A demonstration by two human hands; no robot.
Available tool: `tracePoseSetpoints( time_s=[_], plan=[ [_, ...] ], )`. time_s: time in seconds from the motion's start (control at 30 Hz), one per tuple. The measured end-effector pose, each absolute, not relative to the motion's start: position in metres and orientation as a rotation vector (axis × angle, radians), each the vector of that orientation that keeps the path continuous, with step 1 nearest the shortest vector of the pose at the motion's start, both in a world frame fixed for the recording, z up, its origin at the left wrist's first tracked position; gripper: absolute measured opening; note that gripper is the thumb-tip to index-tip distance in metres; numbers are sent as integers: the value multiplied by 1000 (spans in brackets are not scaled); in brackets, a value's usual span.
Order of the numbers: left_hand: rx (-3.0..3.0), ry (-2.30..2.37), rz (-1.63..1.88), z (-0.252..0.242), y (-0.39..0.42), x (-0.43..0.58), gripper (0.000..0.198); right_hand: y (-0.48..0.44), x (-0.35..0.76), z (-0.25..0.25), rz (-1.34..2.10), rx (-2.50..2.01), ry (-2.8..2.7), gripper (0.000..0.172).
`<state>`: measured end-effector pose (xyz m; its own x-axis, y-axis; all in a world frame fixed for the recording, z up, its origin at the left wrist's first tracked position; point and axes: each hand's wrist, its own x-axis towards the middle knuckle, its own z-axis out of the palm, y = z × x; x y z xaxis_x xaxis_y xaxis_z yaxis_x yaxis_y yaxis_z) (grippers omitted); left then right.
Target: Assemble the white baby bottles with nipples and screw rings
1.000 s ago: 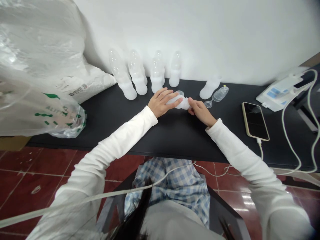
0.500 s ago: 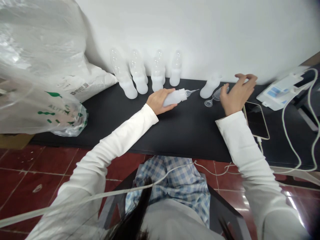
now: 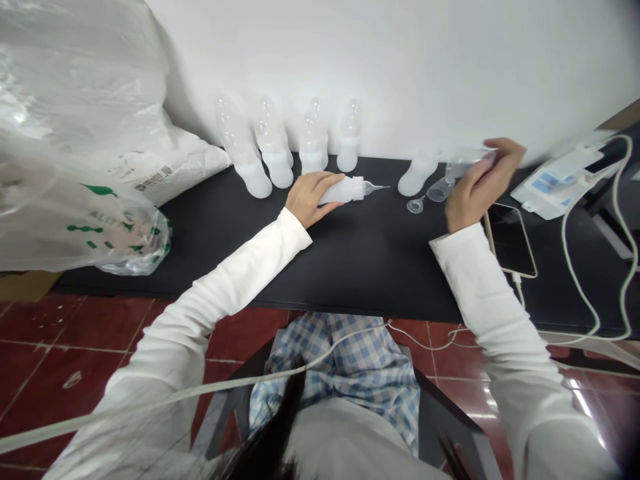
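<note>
My left hand point(image 3: 311, 200) is wrapped round a white plastic bottle point(image 3: 340, 192), tilted onto its side above the black table. A clear pointed nozzle point(image 3: 373, 189) sticks out of its collar toward the right. My right hand point(image 3: 483, 183) is closed on a clear plastic cap point(image 3: 463, 160), slightly blurred, at the table's right part. Just left of that hand lie a clear funnel-like piece point(image 3: 438, 191) and a small clear round piece point(image 3: 415, 205). Beside them another white bottle point(image 3: 416, 175) leans with its top toward the wall.
Several white bottles with clear domed caps point(image 3: 349, 143) stand along the wall. Large plastic bags point(image 3: 125, 230) fill the left side. At the right are a phone point(image 3: 511, 240) on a cable, a white box-shaped device point(image 3: 557, 183) and loose white cables point(image 3: 583, 283).
My right hand has closed on the clear cap, which now shows to the left of its fingers. My left hand has shifted slightly left with the bottle.
</note>
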<state>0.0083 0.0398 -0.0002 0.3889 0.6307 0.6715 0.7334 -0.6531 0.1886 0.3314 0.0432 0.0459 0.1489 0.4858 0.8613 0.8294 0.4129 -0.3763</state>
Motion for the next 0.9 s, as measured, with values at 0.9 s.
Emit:
tracePoseSetpoints(
  time_s=[0.9],
  plan=[
    [-3245, -1717, -1340, 26, 42, 5, 67, 31, 278, 9, 445, -658, -2040, 22]
  ],
)
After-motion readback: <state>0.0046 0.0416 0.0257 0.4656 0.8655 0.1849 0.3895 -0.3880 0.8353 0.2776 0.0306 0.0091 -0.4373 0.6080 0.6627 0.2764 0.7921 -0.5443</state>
